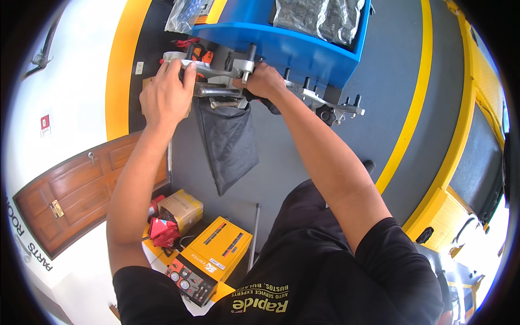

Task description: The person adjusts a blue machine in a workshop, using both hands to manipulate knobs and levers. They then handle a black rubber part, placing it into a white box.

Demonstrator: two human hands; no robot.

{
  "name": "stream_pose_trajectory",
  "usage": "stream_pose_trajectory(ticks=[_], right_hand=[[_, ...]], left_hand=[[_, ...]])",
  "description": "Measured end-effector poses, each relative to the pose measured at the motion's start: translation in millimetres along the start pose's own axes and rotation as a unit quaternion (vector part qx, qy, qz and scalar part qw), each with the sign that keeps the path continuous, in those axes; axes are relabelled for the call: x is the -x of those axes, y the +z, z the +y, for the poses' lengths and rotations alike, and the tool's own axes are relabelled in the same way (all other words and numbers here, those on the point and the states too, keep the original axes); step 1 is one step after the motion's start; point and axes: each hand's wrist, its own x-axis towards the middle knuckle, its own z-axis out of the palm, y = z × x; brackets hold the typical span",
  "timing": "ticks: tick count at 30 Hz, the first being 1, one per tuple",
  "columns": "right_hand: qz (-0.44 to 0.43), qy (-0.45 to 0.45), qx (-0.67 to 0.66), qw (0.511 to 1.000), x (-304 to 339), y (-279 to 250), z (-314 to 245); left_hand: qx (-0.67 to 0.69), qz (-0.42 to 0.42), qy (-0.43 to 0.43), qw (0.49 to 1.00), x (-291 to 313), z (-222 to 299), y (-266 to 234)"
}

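My left hand [167, 93] is closed around the left end of a silver metal clamp frame [216, 71] with black upright pegs. Its thumb lies along the top of the frame, beside one peg. My right hand [262, 82] is closed at the right part of the same frame, near a thick peg; some of its fingers are hidden behind the metal. Beneath the frame, between my hands, are bare metal rods [218, 91]. A dark grey fabric bag [228, 143] hangs below them. To the right, a similar silver arm [319, 97] with black pegs and a black knob [325, 112] runs along a blue cabinet [314, 49].
Plastic-wrapped items lie on the cabinet, including a black one [319, 20]. At lower left stand a yellow machine with gauges [216, 246], a cardboard box [181, 208] and a red bag [162, 232]. A wooden door [92, 184] is at left; a yellow floor line [414, 119] runs right.
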Motion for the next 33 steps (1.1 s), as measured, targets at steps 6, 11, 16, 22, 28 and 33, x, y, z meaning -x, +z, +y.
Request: stream_pose_trajectory(ticks=[6,11,16,22,28,33], right_hand=[[-0.007,-0.010,0.000,1.000,-0.6,1.5,3.9],[0.039,-0.026,-0.006,0.999,6.1,5.4,3.2],[0.021,-0.082,-0.111,0.990,94.9,0.9,58.8],[0.009,0.153,-0.111,0.982,189.6,-96.3,219.5],[0.105,0.183,-0.053,0.976,102.0,-144.7,281.8],[-0.020,0.260,0.056,0.964,54.9,-111.7,286.4]], left_hand=[[0.072,0.082,0.207,0.972,0.4,-33.3,10.6],[0.063,0.024,0.201,0.977,-3.9,-38.0,7.0],[0.089,0.125,0.081,0.985,40.6,20.1,-16.4],[0.492,-0.334,-0.168,0.787,117.1,175.6,58.5],[0.472,-0.433,-0.348,0.684,73.0,263.6,192.4],[0.511,-0.454,-0.434,0.586,49.5,290.0,213.7]])
